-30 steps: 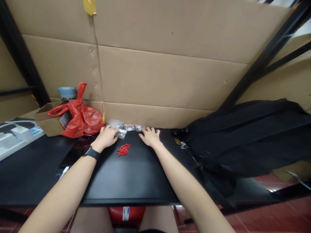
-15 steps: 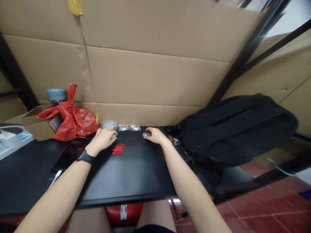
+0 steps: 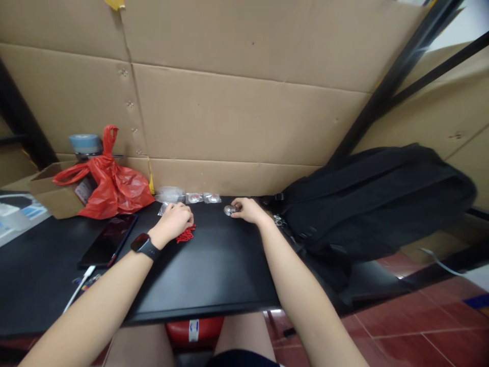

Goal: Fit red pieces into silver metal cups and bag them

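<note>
A small pile of red pieces (image 3: 186, 234) lies on the black table (image 3: 214, 265). My left hand (image 3: 176, 220) is over the pile's back edge, fingers curled down; whatever its fingertips touch is hidden. Just behind that hand a small clear packet (image 3: 163, 208) shows. My right hand (image 3: 246, 210) has its thumb and fingers around small round shiny discs (image 3: 230, 210) on the table. Two clear packets with round items, the left one (image 3: 194, 198) and the right one (image 3: 212, 198), lie along the cardboard wall.
A red plastic bag (image 3: 114, 186) and an open carton (image 3: 57, 196) stand at the left. A dark phone (image 3: 109, 239) lies by my left forearm. At the right is a large black backpack (image 3: 374, 204); keys (image 3: 278, 220) lie beside it.
My left hand has moved right, from the clear packet to the red pile, and the packet now shows behind it. My right hand has stayed at the discs. The view has shifted slightly.
</note>
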`<state>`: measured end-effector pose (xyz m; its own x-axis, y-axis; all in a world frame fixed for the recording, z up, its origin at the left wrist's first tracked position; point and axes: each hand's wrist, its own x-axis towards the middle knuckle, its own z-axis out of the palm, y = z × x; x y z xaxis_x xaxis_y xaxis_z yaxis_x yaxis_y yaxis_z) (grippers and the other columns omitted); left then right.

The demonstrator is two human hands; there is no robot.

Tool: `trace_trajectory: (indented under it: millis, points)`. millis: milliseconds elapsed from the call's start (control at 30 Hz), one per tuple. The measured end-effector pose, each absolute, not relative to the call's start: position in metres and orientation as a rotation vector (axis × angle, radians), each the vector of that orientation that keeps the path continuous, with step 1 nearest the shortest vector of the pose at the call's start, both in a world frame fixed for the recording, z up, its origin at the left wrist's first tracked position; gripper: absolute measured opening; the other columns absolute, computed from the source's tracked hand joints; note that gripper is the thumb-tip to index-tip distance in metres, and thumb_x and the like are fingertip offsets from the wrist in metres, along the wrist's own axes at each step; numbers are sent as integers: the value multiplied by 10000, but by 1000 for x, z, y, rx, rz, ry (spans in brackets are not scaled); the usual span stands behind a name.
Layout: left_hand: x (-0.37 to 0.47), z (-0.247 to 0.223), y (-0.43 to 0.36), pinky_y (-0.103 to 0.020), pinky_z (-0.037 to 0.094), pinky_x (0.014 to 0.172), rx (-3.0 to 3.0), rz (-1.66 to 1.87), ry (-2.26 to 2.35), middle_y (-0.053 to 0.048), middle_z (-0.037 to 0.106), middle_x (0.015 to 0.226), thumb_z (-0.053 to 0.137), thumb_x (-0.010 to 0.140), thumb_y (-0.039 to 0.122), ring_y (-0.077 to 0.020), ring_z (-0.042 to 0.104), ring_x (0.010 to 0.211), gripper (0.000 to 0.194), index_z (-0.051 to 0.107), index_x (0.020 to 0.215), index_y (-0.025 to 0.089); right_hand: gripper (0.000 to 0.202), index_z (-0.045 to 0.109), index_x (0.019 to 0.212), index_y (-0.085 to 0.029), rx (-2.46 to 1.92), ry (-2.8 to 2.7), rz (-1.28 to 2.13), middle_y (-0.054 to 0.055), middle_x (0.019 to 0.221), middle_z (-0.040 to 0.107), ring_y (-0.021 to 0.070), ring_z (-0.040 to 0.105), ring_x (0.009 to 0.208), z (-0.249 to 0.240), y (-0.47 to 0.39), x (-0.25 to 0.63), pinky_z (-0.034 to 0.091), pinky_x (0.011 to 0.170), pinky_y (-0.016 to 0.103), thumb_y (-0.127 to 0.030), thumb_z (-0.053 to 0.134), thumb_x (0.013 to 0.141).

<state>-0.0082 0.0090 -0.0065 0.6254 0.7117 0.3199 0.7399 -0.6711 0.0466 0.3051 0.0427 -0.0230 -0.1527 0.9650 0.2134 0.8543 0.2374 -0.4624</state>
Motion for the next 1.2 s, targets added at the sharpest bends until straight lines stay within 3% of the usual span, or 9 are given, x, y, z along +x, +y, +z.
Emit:
trace_trajectory:
  millis: [167,433,633,833,967,1200]
  points:
    - [-6,-11,6,-374,275,800,-2730,-480,-1232,-68,686,902,565,911,219,-255,546,999,187,636,743,176,337,716,1076,-217,-1535,-2079,284,64,1005,753,208,707,903,-26,44,294,522,855,301,-224,782,745]
    - [-9,-1,5,-349,302,809,-2750,-754,-1360,-13,717,925,480,966,258,-192,629,878,181,627,871,209,383,702,1104,-206,-1577,-2016,368,69,1009,754,203,710,913,-29,46,293,529,851,303,-241,784,731]
    - [-4,8,0,-323,421,855,-2805,-1111,-1407,-2,748,903,604,878,292,-188,684,876,94,665,897,223,370,685,1097,-188,-1399,-1952,415,63,1039,739,178,679,854,-14,34,278,530,836,316,-250,750,738]
    - [1,9,-3,-294,536,770,-2965,-1548,-1302,-32,741,862,671,802,296,-177,698,788,119,659,843,185,431,647,1151,-202,-1039,-1863,760,96,1194,678,196,658,984,2,14,244,547,812,324,-288,746,740]
    - [4,11,-7,-275,543,691,-2933,-1671,-1343,-32,738,769,704,790,329,-168,679,686,155,701,779,174,425,650,1118,-218,-892,-1798,902,89,1184,674,201,665,984,8,1,228,550,825,342,-306,781,723]
    - [6,21,-17,-281,559,745,-2866,-1923,-1324,-27,758,835,734,776,301,-171,694,741,127,732,815,181,445,655,1112,-238,-697,-1733,1040,84,1206,664,219,670,1034,8,-10,212,549,868,359,-322,824,708]
